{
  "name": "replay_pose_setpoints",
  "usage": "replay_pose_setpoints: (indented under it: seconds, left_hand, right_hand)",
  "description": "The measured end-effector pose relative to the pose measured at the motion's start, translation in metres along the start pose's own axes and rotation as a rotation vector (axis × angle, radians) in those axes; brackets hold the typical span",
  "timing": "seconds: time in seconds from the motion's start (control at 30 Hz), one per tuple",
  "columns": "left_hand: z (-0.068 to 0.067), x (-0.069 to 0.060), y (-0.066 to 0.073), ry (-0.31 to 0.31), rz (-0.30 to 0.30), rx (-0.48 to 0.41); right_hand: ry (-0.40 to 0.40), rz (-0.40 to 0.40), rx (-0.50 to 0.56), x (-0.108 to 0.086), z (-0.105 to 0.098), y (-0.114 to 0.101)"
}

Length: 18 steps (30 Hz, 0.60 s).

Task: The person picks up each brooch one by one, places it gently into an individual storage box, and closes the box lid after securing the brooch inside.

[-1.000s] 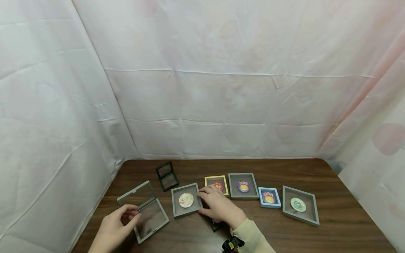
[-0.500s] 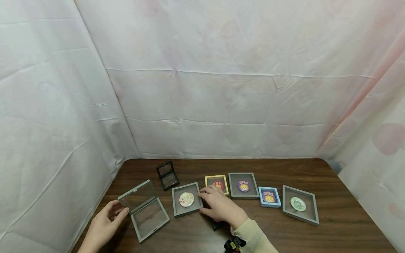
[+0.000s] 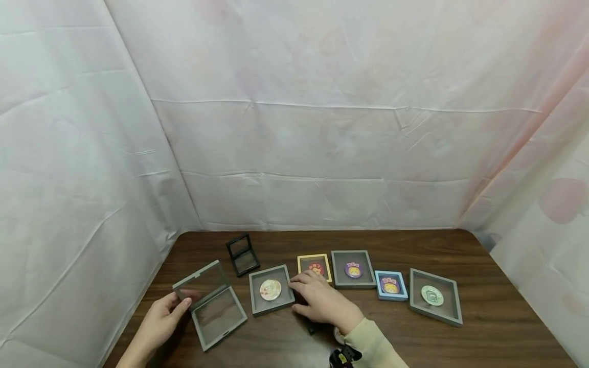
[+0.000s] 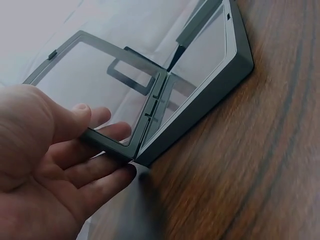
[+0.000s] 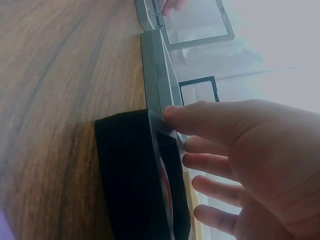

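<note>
A grey display case with clear panels stands unfolded at the left of the table. My left hand pinches its raised lid near the hinge; the left wrist view has the thumb in front and fingers behind the clear panel. My right hand, fingers loosely bent, rests at the right edge of a closed grey case holding a round pale badge. Its thumb tip meets that case's side in the right wrist view. Beneath this hand lies a black case, mostly hidden in the head view.
Behind stands a small unfolded black case. A yellow case, a grey case, a blue case and another grey case, each with a badge, line the right. Cloth curtains surround the wooden table.
My left hand has drawn back leftward from the unfolded case's hinge area, then taken hold of the lid's outer lower corner. My right hand has stayed nearly still.
</note>
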State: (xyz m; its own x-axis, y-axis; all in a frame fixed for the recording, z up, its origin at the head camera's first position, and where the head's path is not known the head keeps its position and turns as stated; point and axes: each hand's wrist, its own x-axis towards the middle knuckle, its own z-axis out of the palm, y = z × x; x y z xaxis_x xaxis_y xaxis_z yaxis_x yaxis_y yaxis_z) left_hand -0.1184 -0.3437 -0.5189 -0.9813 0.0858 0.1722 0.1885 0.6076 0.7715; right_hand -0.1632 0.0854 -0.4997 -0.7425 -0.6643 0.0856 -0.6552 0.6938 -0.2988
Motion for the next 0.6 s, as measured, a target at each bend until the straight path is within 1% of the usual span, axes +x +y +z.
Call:
replay_pose_setpoints:
  seconds: [0.2,0.3,0.53,0.6]
  left_hand:
    - [0.0042,0.0067,0.0024,-0.004,-0.073,-0.028]
    - [0.006,0.0084,0.0034,-0.005,-0.091,-0.045]
    - [0.0089,0.0094,0.0045,-0.008,-0.171,-0.123]
    - [0.0099,0.0097,0.0044,-0.01,-0.177,-0.137]
  right_hand:
    - [0.007,-0.014,-0.013,-0.0017,-0.0005,0.0008]
    - [-0.006,-0.012,0.009,-0.0028,-0.0013,0.0009]
    - [-0.02,-0.009,0.064,-0.0072,-0.0055,-0.0014]
    - [-0.019,-0.003,0.067,-0.0084,-0.0059,-0.0013]
